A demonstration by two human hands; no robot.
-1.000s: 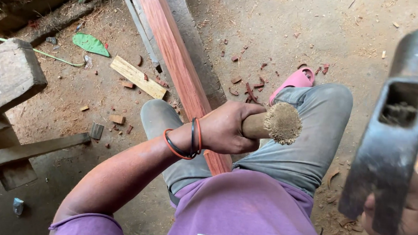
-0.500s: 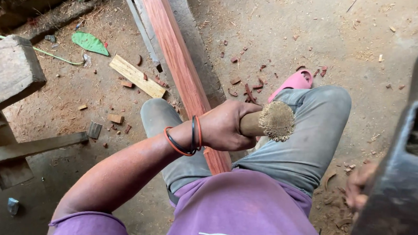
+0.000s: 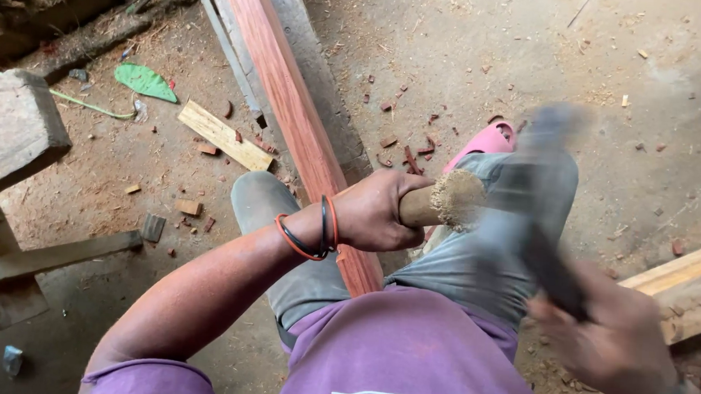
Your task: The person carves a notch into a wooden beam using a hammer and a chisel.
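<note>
R hand (image 3: 616, 343): fingers clamped on hammer (image 3: 544, 194), head blurred just beside chisel butt. L hand (image 3: 378, 211): fingers wrapped round wooden chisel handle (image 3: 440, 203), frayed end up, set on red plank (image 3: 291, 106) betw. knees. Progress: chips (image 3: 407, 147) on dirt floor (image 3: 476, 41) beyond suggest cutting underway; cut itself hidden, amt left can't tell.

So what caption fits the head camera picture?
Left hand grips a frayed wooden handle over a red plank; right hand swings a blurred hammer.

The dirt floor (image 3: 476, 49) was strewn with wood chips (image 3: 403, 143); a grey block (image 3: 6, 128), offcut (image 3: 223, 135) and green leaf (image 3: 145, 82) lay left
</note>
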